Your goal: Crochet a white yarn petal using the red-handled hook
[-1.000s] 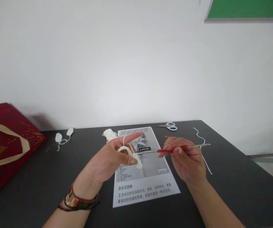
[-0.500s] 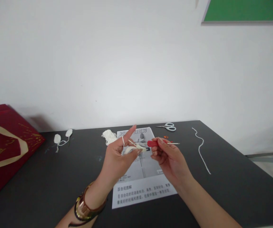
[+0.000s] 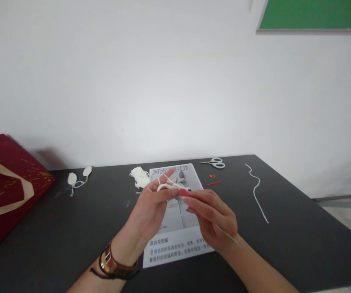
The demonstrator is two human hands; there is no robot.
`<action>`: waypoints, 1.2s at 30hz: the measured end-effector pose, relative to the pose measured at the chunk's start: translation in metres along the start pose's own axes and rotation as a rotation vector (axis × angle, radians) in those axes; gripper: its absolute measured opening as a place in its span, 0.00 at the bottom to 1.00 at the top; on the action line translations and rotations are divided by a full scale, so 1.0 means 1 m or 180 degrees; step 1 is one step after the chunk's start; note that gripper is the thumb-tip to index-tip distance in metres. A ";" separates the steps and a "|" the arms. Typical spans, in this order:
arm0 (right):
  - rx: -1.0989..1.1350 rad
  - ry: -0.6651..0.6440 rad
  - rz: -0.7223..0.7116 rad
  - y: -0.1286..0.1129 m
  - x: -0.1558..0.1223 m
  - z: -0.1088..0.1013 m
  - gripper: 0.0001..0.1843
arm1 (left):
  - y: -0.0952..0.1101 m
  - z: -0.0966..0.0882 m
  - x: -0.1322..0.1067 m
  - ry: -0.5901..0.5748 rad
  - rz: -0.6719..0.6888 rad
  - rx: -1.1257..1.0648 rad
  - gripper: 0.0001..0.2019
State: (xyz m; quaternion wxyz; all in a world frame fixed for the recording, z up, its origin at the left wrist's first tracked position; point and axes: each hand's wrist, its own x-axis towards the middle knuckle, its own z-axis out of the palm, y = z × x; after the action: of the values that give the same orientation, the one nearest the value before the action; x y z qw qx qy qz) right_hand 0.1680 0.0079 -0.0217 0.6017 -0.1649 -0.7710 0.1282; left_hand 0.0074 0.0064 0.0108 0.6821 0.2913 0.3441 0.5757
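Observation:
My left hand (image 3: 151, 207) pinches a small white crochet piece (image 3: 171, 186) between thumb and fingers, its index finger raised with white yarn running over it. My right hand (image 3: 213, 213) is closed round a crochet hook (image 3: 183, 192) with a red grip. The hook's metal shaft shows again below the right hand, slanting toward the wrist. Its working tip is at the crochet piece, too small and covered to make out. Both hands meet above a printed pattern sheet (image 3: 175, 234). Beyond the left hand lies a loose bundle of white yarn (image 3: 140, 177).
Scissors (image 3: 216, 163), an orange stitch marker (image 3: 212, 176) and a red needle (image 3: 213, 183) lie right of the sheet. Farther right is a cut strand of white yarn (image 3: 256, 189). Two joined white crochet pieces (image 3: 79, 178) and a dark red bag (image 3: 7, 183) are on the left.
My right hand has moved left and turned, bringing the hook's red grip up against the crochet piece. My left index finger has lowered slightly. The red needle now shows fully.

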 end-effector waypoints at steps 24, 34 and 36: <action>0.2162 0.0811 0.1838 0.002 0.017 -0.016 0.06 | 0.035 -0.021 -0.008 -0.0659 -0.0304 0.0753 0.29; 0.2587 0.0942 0.2285 0.002 0.020 -0.019 0.07 | 0.037 -0.023 -0.011 -0.0899 -0.0549 0.0863 0.23; 0.2847 0.1004 0.2660 0.004 0.020 -0.016 0.08 | 0.036 -0.023 -0.011 -0.0860 -0.0479 0.1139 0.21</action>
State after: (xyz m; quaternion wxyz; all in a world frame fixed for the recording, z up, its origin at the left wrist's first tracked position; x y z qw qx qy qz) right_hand 0.1793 0.0197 -0.0017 0.6180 -0.2016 -0.4154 0.6364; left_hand -0.0328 0.0017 0.0272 0.7004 0.4555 0.3671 0.4089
